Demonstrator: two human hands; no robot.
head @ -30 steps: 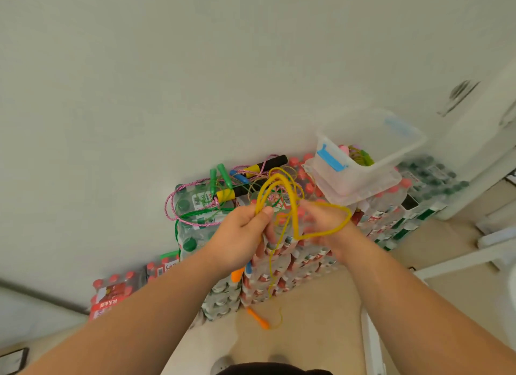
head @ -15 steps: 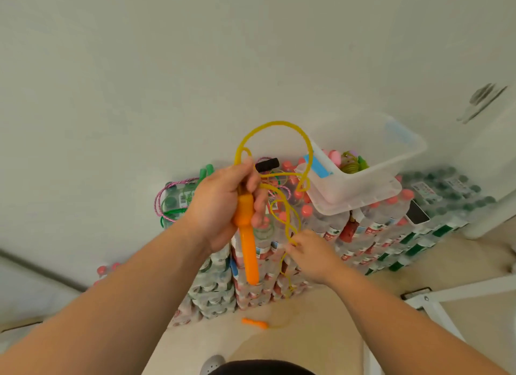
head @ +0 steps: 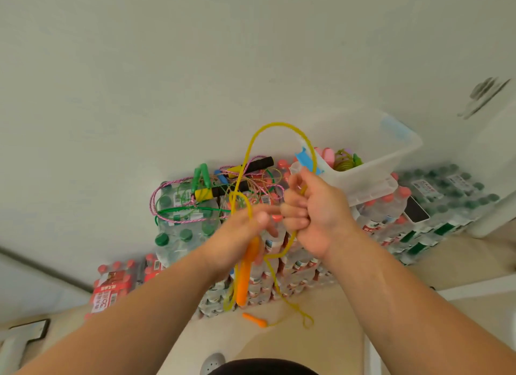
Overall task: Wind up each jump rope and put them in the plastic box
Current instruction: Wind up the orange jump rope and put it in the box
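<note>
Yellow jump rope (head: 282,126) mid-air between hands, loop arching high for next wrap. Left hand (head: 240,235) clamped on orange handle (head: 245,274) as winding core; right hand (head: 315,212) fisted on cord, feeding it. Second handle (head: 254,320) on floor. Plastic box (head: 371,168) far right atop bottle packs (head: 279,279), within reach.

One head-worn view

We look forward and down, close over both forearms, toward stacked bottle packs (head: 268,279) against a wall (head: 195,67).
</note>
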